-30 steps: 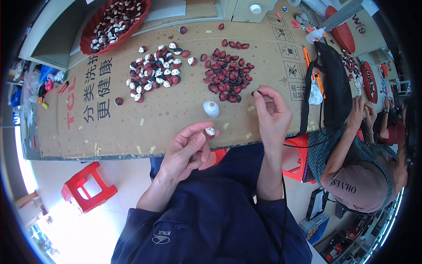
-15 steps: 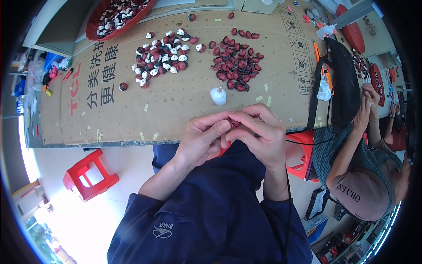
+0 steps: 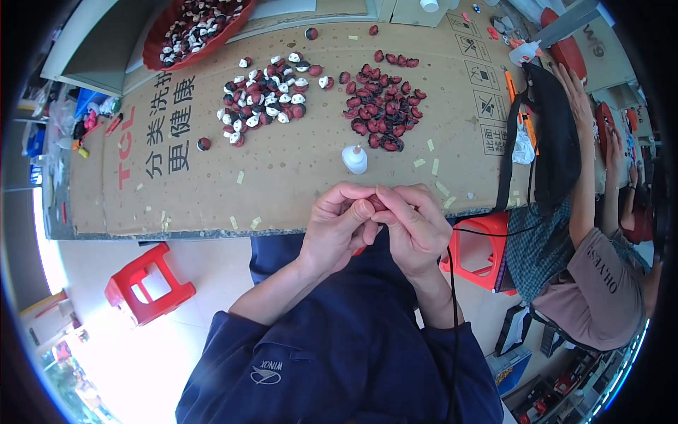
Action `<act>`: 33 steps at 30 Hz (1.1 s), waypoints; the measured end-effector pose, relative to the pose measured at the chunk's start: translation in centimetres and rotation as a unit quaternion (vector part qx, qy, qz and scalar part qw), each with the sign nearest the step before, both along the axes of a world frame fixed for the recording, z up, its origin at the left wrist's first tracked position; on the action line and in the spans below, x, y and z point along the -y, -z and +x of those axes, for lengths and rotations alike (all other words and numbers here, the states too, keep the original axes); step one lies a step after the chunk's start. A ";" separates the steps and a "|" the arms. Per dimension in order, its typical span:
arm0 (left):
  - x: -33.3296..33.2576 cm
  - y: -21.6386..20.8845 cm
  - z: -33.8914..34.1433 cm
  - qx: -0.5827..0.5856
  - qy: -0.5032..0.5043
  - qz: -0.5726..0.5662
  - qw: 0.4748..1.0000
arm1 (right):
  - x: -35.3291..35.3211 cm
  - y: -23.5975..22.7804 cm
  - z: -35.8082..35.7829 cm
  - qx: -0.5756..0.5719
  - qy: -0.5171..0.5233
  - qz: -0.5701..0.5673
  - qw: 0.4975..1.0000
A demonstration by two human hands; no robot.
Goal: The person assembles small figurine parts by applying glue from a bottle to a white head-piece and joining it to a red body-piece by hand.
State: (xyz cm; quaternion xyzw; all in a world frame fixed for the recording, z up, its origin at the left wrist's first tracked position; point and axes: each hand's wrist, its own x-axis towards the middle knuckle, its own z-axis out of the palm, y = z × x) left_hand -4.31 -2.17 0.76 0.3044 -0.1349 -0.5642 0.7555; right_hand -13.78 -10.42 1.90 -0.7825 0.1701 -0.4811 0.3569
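My left hand (image 3: pixel 339 226) and my right hand (image 3: pixel 413 226) are pressed together at the near edge of the cardboard-covered table (image 3: pixel 282 177). Between their fingertips they pinch a small dark red piece (image 3: pixel 375 205), mostly hidden by the fingers. Just beyond the hands stands a small white glue bottle (image 3: pixel 354 160). Farther back lie a pile of dark red pieces (image 3: pixel 385 113) and, to its left, a pile of red, black and white pieces (image 3: pixel 265 102).
A red tray (image 3: pixel 194 32) holding more mixed pieces sits at the far left corner. Another person (image 3: pixel 586 233) sits to my right, an arm reaching over the table. A red stool (image 3: pixel 148 286) stands on the floor at left, another (image 3: pixel 480 251) by my right knee.
My hands, apart a second ago with the right one raised near the red pile, have come together near the table edge and now close on one small piece.
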 end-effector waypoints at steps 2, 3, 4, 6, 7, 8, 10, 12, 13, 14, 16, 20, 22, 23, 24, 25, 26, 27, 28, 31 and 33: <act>0.0 0.2 -0.2 -0.041 -0.006 -0.015 0.999 | 0.1 0.3 0.3 0.011 0.002 -0.006 1.000; 0.0 0.2 -0.3 -0.041 -0.004 -0.016 0.999 | 0.1 0.4 0.3 0.022 0.003 -0.013 1.000; -0.1 0.3 -0.3 -0.052 0.000 -0.014 0.999 | 0.0 0.4 0.2 0.022 0.005 -0.014 1.000; 0.1 0.5 -0.5 -0.064 0.015 -0.020 0.998 | 0.2 0.2 -0.1 0.023 0.010 -0.006 1.000; -0.2 0.6 -0.6 -0.060 0.010 -0.019 0.998 | 0.0 0.2 -0.2 0.022 0.018 -0.013 1.000; 0.0 0.8 -0.7 -0.058 0.013 -0.023 0.998 | 0.1 0.5 -0.5 0.025 0.015 0.005 1.000; 0.1 0.4 -0.4 -0.046 0.032 -0.012 0.998 | 0.0 0.9 -0.6 0.036 0.006 0.028 0.999; 0.0 0.3 0.1 -0.029 0.049 -0.002 0.998 | 0.0 0.5 -0.9 0.033 0.012 0.019 0.999; 0.0 0.3 0.3 -0.025 0.053 0.004 0.998 | 0.0 0.3 -1.1 0.028 0.001 0.023 0.999; 0.0 0.4 0.2 -0.019 0.056 0.012 0.998 | 0.0 0.3 -1.3 0.030 0.017 0.012 0.999; 0.0 0.7 -0.1 -0.001 0.056 0.011 0.998 | -0.1 0.2 -1.4 0.033 0.025 0.019 0.999; 0.9 -1.3 -1.4 0.065 0.014 0.045 0.997 | 0.1 0.0 -2.5 0.020 0.024 0.132 0.991; 1.1 -2.0 -1.8 0.174 -0.046 0.056 0.982 | -0.3 -0.7 -2.8 0.101 0.023 0.257 0.961; 1.1 -1.8 -2.0 0.179 -0.035 0.038 0.983 | -0.4 -0.9 -3.1 0.175 0.008 0.383 0.907; 0.9 -1.3 -2.1 0.293 -0.084 0.019 0.952 | -0.5 -0.3 -3.4 0.156 -0.027 0.455 0.876; 1.4 -1.1 -2.1 0.401 -0.135 -0.003 0.906 | -0.9 0.2 -3.1 0.233 -0.070 0.541 0.805; 2.2 -1.7 -2.5 0.531 -0.150 -0.053 0.832 | -1.3 0.1 -3.1 0.284 -0.091 0.609 0.735; 2.7 -2.6 -3.2 0.647 -0.165 -0.100 0.738 | -1.7 0.0 -3.0 0.331 -0.114 0.671 0.653; 3.2 -3.5 -4.1 0.694 -0.154 -0.127 0.692 | -2.1 1.0 -2.8 0.340 -0.112 0.660 0.660; 4.7 -3.3 -5.6 0.758 -0.111 -0.178 0.618 | -1.7 3.2 -2.9 0.427 -0.234 0.716 0.500; 4.8 -3.4 -5.8 0.752 -0.095 -0.175 0.629 | -1.4 2.4 -2.8 0.433 -0.205 0.717 0.506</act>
